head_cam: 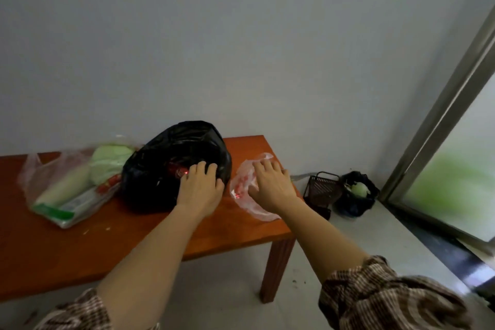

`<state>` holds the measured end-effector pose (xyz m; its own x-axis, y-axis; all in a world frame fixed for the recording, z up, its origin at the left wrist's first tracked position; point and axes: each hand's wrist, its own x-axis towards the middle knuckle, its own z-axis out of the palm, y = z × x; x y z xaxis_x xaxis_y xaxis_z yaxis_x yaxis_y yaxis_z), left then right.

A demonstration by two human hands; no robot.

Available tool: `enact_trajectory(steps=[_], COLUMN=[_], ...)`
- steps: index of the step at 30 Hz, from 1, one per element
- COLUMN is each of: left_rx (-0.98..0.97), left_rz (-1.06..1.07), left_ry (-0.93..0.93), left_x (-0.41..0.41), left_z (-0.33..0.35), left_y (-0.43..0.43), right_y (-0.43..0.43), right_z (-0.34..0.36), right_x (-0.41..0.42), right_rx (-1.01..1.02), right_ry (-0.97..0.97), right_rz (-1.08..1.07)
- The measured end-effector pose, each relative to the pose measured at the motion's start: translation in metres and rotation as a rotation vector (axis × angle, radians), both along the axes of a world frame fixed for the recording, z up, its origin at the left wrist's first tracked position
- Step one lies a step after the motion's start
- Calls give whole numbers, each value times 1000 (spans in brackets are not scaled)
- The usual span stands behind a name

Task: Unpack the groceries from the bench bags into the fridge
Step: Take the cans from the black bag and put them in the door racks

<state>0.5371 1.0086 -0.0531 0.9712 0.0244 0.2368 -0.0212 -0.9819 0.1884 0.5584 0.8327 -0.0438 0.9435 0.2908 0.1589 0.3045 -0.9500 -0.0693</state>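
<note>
A bulging black bag point(160, 166) sits in the middle of the orange wooden bench point(107, 246), with something red showing at its opening. My left hand point(201, 187) lies on the bag's right side, fingers curled into the plastic beside the red item. My right hand point(270, 182) rests with fairly straight fingers on a flat, thin plastic bag with red print point(241, 185) at the bench's right end. At the left, a clear bag point(34, 177) holds a green cabbage point(109, 161), a long white radish point(67, 185) and flat packets. No fridge is in view.
A dark mesh basket point(321, 190) and a small black bag with a pale vegetable point(357, 193) stand on the floor to the right of the bench. A sliding door frame point(442, 115) runs along the right. A plain wall backs the bench.
</note>
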Motion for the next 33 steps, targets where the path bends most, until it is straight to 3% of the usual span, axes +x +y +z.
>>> enact_trajectory(steps=[12,18,26,33], left_rx=[58,262,334,342], left_rz=[54,-110,-421,-548], left_ry=[191,272,278,284], left_x=[112,152,221,266], left_z=[-65,-95,-131,-162], left_y=[139,180,214,232], right_y=[140,178,195,216], right_z=[-48,-84,-123,-146], right_x=[132,165,196,206], right_rx=[-56,-184,-340,-420], right_ry=[104,136,303,368], right_rz=[243,347,157,190])
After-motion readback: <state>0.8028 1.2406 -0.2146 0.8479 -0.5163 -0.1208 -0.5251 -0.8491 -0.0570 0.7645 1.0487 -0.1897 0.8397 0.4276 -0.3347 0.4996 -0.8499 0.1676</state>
